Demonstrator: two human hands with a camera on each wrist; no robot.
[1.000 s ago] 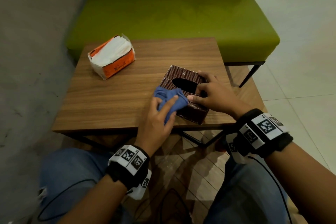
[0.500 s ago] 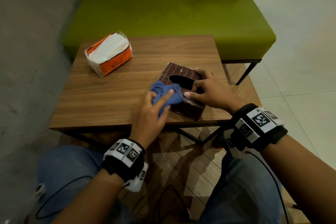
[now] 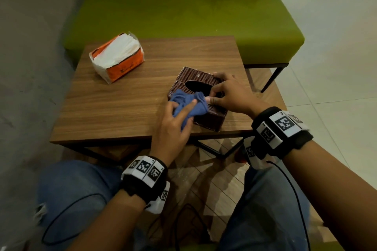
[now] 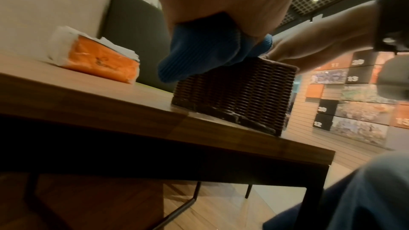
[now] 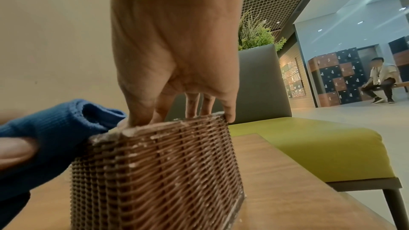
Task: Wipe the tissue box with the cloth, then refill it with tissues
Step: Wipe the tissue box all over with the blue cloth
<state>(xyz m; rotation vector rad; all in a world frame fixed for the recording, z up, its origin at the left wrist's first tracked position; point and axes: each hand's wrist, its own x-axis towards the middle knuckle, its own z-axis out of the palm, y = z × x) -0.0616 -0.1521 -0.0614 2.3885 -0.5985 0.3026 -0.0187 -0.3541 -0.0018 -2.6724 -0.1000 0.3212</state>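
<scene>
head view: the woven brown tissue box (image 3: 199, 98) sits near the front right corner of the wooden table (image 3: 122, 108), its oval slot facing up. the left hand (image 3: 173, 128) grips a bunched blue cloth (image 3: 188, 104) and presses it on the near left part of the box top. the right hand (image 3: 232, 93) rests on the right side of the top, fingers curled over it and thumb at the near edge, holding the box. an orange pack of tissues (image 3: 117, 58) lies well apart at the far left of the table, with a green bench (image 3: 183, 16) behind.

left wrist view: the cloth (image 4: 199, 53) bulges from under the palm onto the box's (image 4: 232, 93) top edge.

right wrist view: the fingertips (image 5: 229, 113) press on the box's (image 5: 159, 172) top rim; the cloth (image 5: 55, 128) touches its left corner.
</scene>
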